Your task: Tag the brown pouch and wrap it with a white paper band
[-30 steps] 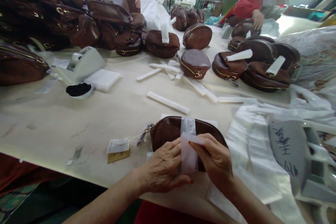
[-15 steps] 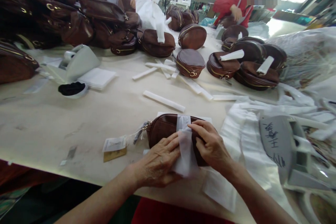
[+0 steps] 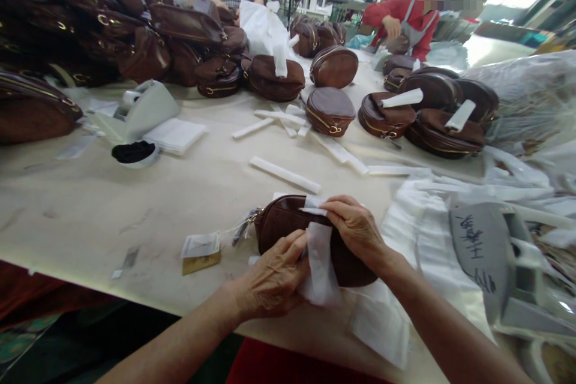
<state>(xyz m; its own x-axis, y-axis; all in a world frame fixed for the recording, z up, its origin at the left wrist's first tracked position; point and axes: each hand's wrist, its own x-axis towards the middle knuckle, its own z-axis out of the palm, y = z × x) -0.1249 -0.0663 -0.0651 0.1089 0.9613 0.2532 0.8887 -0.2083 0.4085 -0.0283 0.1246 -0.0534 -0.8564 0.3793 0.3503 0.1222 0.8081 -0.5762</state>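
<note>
A dark brown bag (image 3: 281, 219) lies on the pale table close to me, with metal fittings at its left end. My right hand (image 3: 355, 228) pinches a translucent white wrapping strip (image 3: 315, 203) over the bag's top edge. On the bag's near side, my left hand (image 3: 279, 273) rests with its fingers bent around a hanging piece of white wrap (image 3: 323, 264); its thumb is hidden. Left of the bag, a paper tag (image 3: 201, 246) with a brown card lies on the table, joined to the bag by a thin string.
Piled brown bags (image 3: 148, 30) fill the back left. More round bags (image 3: 330, 111) stand across the middle and right. White strips (image 3: 285, 174) lie beyond my hands. Grey tape dispensers (image 3: 150, 108) (image 3: 479, 246) sit left and right. Two people work across the table.
My right hand has lifted the upper strip's end slightly off the bag and folded it upward. The hanging wrap has parted from it. The view has shifted slightly.
</note>
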